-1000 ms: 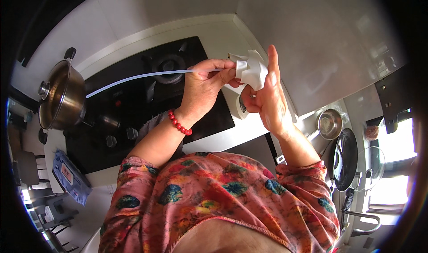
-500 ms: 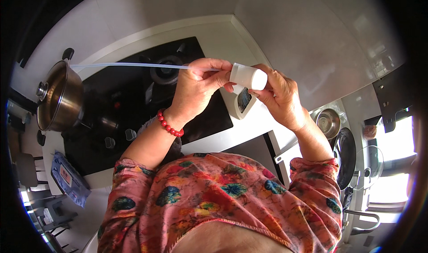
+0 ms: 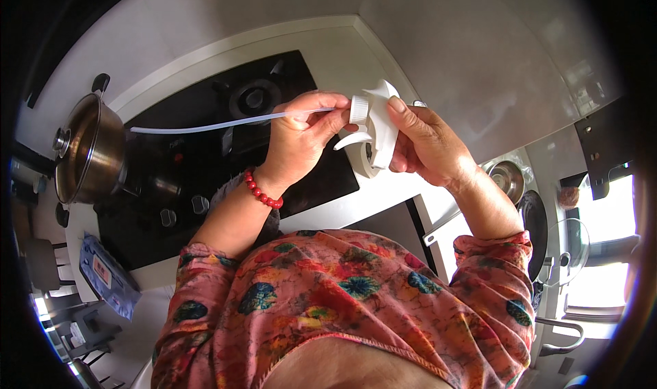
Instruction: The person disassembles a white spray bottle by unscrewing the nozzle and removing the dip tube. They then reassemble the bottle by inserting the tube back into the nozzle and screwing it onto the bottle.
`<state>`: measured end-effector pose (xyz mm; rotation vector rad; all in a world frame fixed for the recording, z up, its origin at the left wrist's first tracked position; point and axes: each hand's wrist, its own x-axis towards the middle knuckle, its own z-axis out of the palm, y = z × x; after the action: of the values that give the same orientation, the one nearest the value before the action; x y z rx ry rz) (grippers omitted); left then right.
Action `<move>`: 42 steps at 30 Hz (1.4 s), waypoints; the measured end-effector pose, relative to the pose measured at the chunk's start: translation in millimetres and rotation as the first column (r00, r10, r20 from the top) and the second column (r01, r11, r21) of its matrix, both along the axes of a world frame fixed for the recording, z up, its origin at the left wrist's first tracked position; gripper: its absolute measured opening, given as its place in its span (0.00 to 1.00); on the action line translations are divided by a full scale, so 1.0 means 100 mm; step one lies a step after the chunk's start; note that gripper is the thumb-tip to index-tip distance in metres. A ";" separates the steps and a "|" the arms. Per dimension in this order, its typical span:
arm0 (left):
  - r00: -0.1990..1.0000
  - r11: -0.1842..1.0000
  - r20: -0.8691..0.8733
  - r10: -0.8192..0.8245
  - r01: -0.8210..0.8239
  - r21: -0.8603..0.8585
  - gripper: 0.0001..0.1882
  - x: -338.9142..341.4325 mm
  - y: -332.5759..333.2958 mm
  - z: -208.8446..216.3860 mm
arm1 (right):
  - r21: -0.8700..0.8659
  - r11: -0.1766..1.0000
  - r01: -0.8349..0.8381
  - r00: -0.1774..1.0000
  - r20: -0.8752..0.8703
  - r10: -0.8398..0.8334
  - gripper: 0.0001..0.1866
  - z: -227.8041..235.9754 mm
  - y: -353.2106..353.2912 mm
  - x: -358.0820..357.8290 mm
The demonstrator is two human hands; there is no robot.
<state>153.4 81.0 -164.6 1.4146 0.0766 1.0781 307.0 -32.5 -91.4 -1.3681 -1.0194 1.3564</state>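
A white trigger spray head [image 3: 380, 125] with a ribbed collar and a curved trigger is held above the counter, between my hands. My right hand [image 3: 430, 139] is closed around its back, thumb on top. My left hand [image 3: 306, 125], with a red bead bracelet at the wrist, pinches the thin translucent dip tube [image 3: 226, 124] close to the collar. The tube's free end stretches left over the black hob. My left fingertips hide where tube and collar meet.
Below my hands lies the black hob [image 3: 157, 163]. A lidded steel pot [image 3: 102, 159] stands at its left, with a blue soft pack [image 3: 106, 276] nearer me. On the right are a steel bowl [image 3: 505, 178] and a dark pan [image 3: 534, 231]. A white object [image 3: 367, 161] is partly hidden behind the spray head.
My right hand has turned the spray head, so its trigger and side now show instead of a round end. The tube's free end has swung down and slightly right.
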 end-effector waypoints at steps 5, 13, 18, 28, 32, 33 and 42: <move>0.998 0.984 0.017 -0.065 0.067 -0.166 0.07 0.00 0.08 -0.05 | 0.258 0.966 0.017 0.996 -0.085 0.006 0.28 -0.03 -0.10 -0.02; 0.989 0.945 0.059 -0.136 0.147 -0.292 0.07 0.06 0.12 -0.10 | 0.450 0.734 -0.508 0.296 0.892 -0.343 0.32 -0.07 0.02 0.17; 0.990 0.943 0.060 -0.129 0.142 -0.302 0.07 0.07 0.13 -0.03 | 0.569 0.559 -0.603 0.286 0.808 -0.515 0.28 -0.11 0.16 0.26; 0.990 0.952 -0.004 -0.138 0.132 -0.276 0.07 0.03 0.13 0.05 | 0.646 0.518 -0.561 0.386 0.757 -0.527 0.25 -0.27 0.26 0.30; 0.990 0.971 -0.076 -0.122 0.103 -0.217 0.06 0.00 0.12 0.03 | 0.655 0.578 -0.487 0.483 0.753 -0.446 0.18 -0.22 0.25 0.23; 0.988 0.971 -0.081 -0.130 0.110 -0.213 0.05 -0.01 0.12 0.03 | 0.631 0.632 -0.450 0.503 0.764 -0.405 0.17 -0.20 0.23 0.22; 0.979 0.970 -0.142 -0.144 0.111 -0.216 0.03 -0.04 0.06 0.04 | 0.446 0.877 -0.178 0.745 0.644 -0.176 0.18 -0.05 0.18 0.07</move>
<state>149.6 86.8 -160.4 1.2950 0.2038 0.8264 313.9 -14.0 -96.6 -1.4712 -1.7049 0.4933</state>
